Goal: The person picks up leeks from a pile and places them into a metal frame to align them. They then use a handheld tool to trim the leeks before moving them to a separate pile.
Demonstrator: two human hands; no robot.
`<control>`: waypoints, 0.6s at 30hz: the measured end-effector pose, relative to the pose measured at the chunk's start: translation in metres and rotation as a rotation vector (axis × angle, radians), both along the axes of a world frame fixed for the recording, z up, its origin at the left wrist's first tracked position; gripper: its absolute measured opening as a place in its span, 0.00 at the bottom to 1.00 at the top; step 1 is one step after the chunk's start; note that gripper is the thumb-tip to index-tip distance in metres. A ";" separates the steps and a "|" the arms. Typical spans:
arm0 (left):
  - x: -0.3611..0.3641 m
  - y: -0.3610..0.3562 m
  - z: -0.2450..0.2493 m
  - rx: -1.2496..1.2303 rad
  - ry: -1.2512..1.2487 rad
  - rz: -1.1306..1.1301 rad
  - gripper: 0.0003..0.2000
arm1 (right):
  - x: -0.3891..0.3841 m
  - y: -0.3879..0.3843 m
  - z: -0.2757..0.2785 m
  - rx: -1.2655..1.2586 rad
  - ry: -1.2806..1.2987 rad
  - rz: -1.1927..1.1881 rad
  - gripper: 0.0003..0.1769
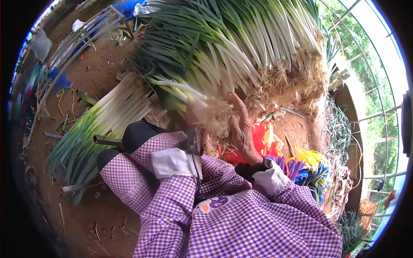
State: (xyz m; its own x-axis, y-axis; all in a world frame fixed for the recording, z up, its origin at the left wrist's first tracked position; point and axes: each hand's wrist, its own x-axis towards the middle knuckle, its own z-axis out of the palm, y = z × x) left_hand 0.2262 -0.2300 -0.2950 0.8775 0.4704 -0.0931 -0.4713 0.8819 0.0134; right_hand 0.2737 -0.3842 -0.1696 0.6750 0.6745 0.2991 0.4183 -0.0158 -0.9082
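Leeks (183, 88) against blurred left hand (194, 115), grip unclear; right hand (243, 134) open beside shaggy roots (218, 112).

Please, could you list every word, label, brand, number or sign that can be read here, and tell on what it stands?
There is no text that I can read with certainty.
Purple, white and orange emblem on the checked garment: any lettering is too small and blurred.
Faint pale marks on the checked cloth over the leg: too faint to tell if they are letters.
Red plastic bag: no readable print.
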 end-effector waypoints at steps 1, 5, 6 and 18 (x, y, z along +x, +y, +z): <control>0.001 0.001 -0.001 0.000 0.006 0.005 0.36 | 0.000 -0.001 0.004 0.004 0.038 0.005 0.40; 0.003 0.003 -0.009 0.005 0.036 0.010 0.35 | -0.005 0.013 0.010 0.109 0.190 -0.030 0.42; 0.005 0.003 -0.010 0.006 0.036 0.005 0.35 | -0.009 0.018 0.006 0.061 0.284 -0.015 0.43; 0.007 0.001 -0.032 0.023 0.141 -0.008 0.30 | 0.051 0.040 0.007 -0.276 0.181 0.255 0.34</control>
State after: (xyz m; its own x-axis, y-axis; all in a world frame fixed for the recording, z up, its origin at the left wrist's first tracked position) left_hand 0.2334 -0.2287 -0.3271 0.8604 0.4666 -0.2049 -0.4561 0.8844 0.0988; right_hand 0.3245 -0.3437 -0.1629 0.5010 0.8651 -0.0247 0.2742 -0.1858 -0.9436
